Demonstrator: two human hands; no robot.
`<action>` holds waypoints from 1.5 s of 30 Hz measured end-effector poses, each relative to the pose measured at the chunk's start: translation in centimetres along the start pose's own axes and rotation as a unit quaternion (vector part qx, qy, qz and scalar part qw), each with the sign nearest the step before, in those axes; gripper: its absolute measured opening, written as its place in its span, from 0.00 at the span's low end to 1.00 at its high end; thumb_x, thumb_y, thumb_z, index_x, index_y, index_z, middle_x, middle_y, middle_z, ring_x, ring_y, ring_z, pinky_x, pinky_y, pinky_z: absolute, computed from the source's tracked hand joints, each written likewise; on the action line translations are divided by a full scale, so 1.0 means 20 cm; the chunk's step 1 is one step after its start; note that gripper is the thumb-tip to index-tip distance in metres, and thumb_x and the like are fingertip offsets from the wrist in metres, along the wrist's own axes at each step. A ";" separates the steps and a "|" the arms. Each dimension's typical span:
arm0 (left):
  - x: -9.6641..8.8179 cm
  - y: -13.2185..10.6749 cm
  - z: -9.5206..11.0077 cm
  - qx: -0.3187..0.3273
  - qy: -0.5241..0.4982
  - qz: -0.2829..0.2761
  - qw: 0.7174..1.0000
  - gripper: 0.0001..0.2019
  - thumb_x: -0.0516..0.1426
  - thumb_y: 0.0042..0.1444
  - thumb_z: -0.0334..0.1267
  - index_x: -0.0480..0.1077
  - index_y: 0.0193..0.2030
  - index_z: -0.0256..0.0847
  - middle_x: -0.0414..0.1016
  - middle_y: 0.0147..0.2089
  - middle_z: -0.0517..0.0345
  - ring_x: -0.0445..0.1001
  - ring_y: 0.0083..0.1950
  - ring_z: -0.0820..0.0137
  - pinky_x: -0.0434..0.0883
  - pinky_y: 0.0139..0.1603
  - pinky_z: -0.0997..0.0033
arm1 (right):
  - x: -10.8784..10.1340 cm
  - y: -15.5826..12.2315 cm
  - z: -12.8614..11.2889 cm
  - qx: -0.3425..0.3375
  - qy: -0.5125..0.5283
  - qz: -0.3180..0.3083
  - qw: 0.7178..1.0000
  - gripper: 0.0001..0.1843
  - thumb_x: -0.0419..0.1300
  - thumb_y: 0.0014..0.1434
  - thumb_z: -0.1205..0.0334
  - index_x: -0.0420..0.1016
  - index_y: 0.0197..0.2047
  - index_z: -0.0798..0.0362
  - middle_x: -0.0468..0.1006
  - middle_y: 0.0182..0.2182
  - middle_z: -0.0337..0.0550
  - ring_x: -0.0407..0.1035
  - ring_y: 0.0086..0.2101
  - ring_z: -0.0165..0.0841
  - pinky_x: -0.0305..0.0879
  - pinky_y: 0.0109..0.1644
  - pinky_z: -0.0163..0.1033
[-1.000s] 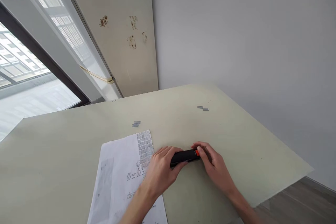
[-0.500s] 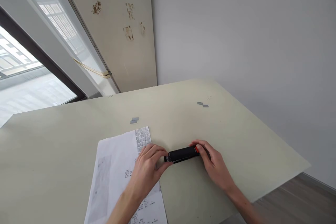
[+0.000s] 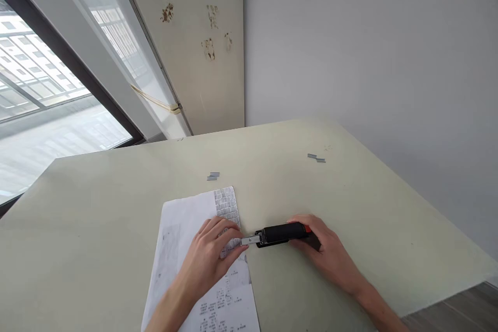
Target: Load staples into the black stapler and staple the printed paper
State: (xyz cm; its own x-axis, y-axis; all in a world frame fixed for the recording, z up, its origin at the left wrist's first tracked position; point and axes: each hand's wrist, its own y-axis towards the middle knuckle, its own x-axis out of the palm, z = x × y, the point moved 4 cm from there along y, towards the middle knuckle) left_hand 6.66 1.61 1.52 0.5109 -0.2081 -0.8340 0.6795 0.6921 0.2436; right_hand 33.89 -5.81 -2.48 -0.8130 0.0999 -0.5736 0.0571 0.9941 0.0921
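A black stapler (image 3: pixel 282 233) with a bit of red at its rear lies over the table, just right of a printed sheet (image 3: pixel 190 228). My right hand (image 3: pixel 332 254) is wrapped round its rear end. From the front end juts a silver metal staple tray (image 3: pixel 250 239), whose tip my left hand (image 3: pixel 213 251) pinches between thumb and fingers. The left hand and forearm cover part of the sheet. Whether staples lie in the tray, I cannot tell.
Two short staple strips (image 3: pixel 213 176) lie beyond the sheet on the pale table (image 3: pixel 97 228), and two more strips (image 3: pixel 316 158) farther right. A grey wall (image 3: pixel 350 41) borders the table's right side. A window (image 3: pixel 42 72) is at the left.
The silver tray now sticks out of the stapler's front, where before the stapler was closed up. My hands have moved farther apart. The view has shifted a little to the left.
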 end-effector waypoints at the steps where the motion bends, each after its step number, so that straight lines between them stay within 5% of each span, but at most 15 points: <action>1: -0.01 0.00 -0.01 0.000 -0.003 -0.011 1.000 0.08 0.60 0.70 0.46 0.77 0.49 0.48 0.81 0.51 0.55 0.78 0.50 0.60 0.77 0.49 0.56 | 0.00 0.00 0.00 0.003 0.003 -0.001 1.000 0.14 0.60 0.71 0.47 0.77 0.55 0.40 0.82 0.54 0.44 0.75 0.54 0.47 0.75 0.59 0.56; 4: -0.08 0.04 -0.08 -0.019 -0.015 -0.028 0.999 0.15 0.62 0.68 0.51 0.75 0.57 0.52 0.81 0.55 0.56 0.78 0.55 0.59 0.77 0.55 0.55 | 0.00 -0.01 0.02 0.010 0.006 0.009 1.000 0.14 0.60 0.70 0.47 0.77 0.56 0.38 0.81 0.55 0.43 0.74 0.56 0.47 0.74 0.60 0.56; 9: -0.23 0.24 -0.38 -0.164 0.085 0.075 0.980 0.15 0.55 0.71 0.51 0.74 0.56 0.47 0.80 0.56 0.52 0.76 0.59 0.55 0.73 0.61 0.49 | -0.01 -0.01 0.02 0.028 0.017 0.033 0.999 0.15 0.61 0.70 0.48 0.76 0.57 0.39 0.80 0.56 0.44 0.74 0.55 0.47 0.75 0.59 0.56; 12: -0.23 0.34 -0.53 -0.195 0.105 0.081 0.972 0.15 0.59 0.67 0.51 0.76 0.52 0.44 0.80 0.55 0.49 0.73 0.60 0.49 0.69 0.63 0.42 | -0.01 -0.01 0.02 0.037 0.015 0.034 0.999 0.15 0.61 0.70 0.48 0.76 0.56 0.39 0.80 0.56 0.45 0.75 0.53 0.47 0.78 0.56 0.55; 16: -0.20 0.36 -0.60 -0.208 0.097 0.077 0.970 0.15 0.57 0.68 0.54 0.76 0.44 0.45 0.79 0.52 0.49 0.74 0.57 0.51 0.71 0.60 0.47 | -0.01 -0.01 0.02 0.040 0.010 0.035 0.999 0.15 0.60 0.70 0.48 0.76 0.57 0.39 0.80 0.56 0.46 0.75 0.53 0.47 0.80 0.49 0.51; 23: -0.24 0.25 -0.50 -0.223 0.050 0.052 0.972 0.16 0.53 0.71 0.55 0.76 0.45 0.48 0.82 0.48 0.56 0.80 0.46 0.60 0.75 0.45 0.61 | -0.01 -0.01 0.02 0.036 0.003 0.036 0.999 0.16 0.60 0.70 0.46 0.77 0.56 0.41 0.81 0.55 0.46 0.76 0.52 0.46 0.80 0.45 0.48; 29: -0.21 0.17 -0.33 -0.240 -0.131 0.073 0.959 0.14 0.62 0.65 0.56 0.77 0.44 0.48 0.85 0.40 0.59 0.83 0.47 0.59 0.76 0.51 0.60 | -0.01 -0.01 0.03 0.038 -0.010 0.028 0.999 0.15 0.60 0.71 0.48 0.75 0.58 0.39 0.80 0.56 0.44 0.75 0.54 0.45 0.79 0.45 0.46; 34: -0.15 0.10 -0.24 -0.239 -0.196 0.048 0.950 0.15 0.60 0.68 0.54 0.77 0.55 0.51 0.84 0.41 0.59 0.82 0.49 0.61 0.76 0.52 0.60 | -0.01 -0.01 0.03 0.031 -0.010 0.029 0.999 0.15 0.60 0.71 0.48 0.75 0.58 0.39 0.80 0.56 0.44 0.76 0.53 0.45 0.77 0.54 0.51; 39: -0.11 0.05 -0.12 -0.213 -0.176 0.030 0.961 0.16 0.52 0.74 0.50 0.76 0.42 0.46 0.78 0.38 0.58 0.76 0.38 0.67 0.70 0.34 0.69 | -0.02 -0.02 0.03 0.026 -0.017 0.033 0.999 0.15 0.60 0.71 0.48 0.74 0.58 0.40 0.80 0.55 0.44 0.76 0.53 0.44 0.75 0.57 0.51; 45: -0.03 0.02 0.03 -0.214 -0.185 0.037 0.958 0.17 0.51 0.75 0.49 0.74 0.40 0.45 0.75 0.33 0.60 0.72 0.33 0.70 0.68 0.32 0.71 | -0.02 -0.02 0.04 0.037 -0.011 0.025 0.999 0.16 0.61 0.70 0.48 0.74 0.58 0.39 0.79 0.55 0.43 0.74 0.53 0.44 0.73 0.60 0.52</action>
State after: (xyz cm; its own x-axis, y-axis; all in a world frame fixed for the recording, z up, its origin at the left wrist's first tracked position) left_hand 6.93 1.61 2.48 0.7550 -0.3235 -0.5704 0.3966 0.9180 0.0043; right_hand 34.60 -6.22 -2.96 -0.7953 0.1493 -0.5875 0.1406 0.9882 0.0607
